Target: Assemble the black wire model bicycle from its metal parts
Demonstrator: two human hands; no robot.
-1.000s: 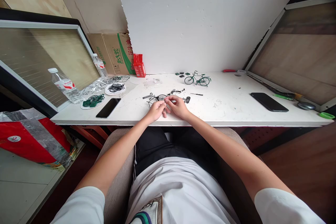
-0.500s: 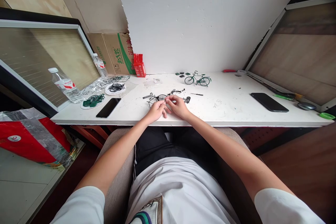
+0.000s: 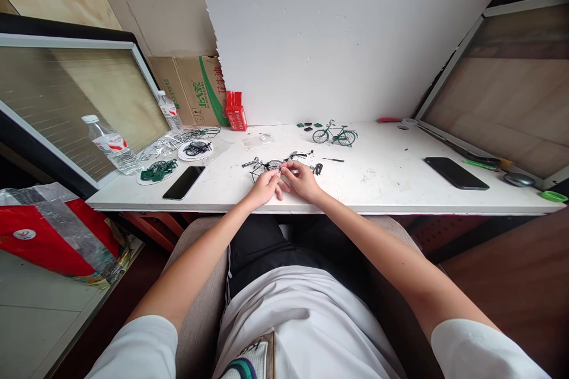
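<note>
Left hand (image 3: 265,187) touches right hand (image 3: 301,180) near round, wiry black wheel (image 3: 273,164).

– Which colours do we have on the table (image 3: 377,180)?
– On our white top we see black model parts (image 3: 273,164) and a dark green model bicycle (image 3: 336,135).
– And our clothes?
– We count a white shirt (image 3: 302,320) and black trousers (image 3: 262,240) with a thin white stripe.
– The carton (image 3: 181,92)?
– Brown, we'd say, with a green curve and lettering in green and red.
</note>
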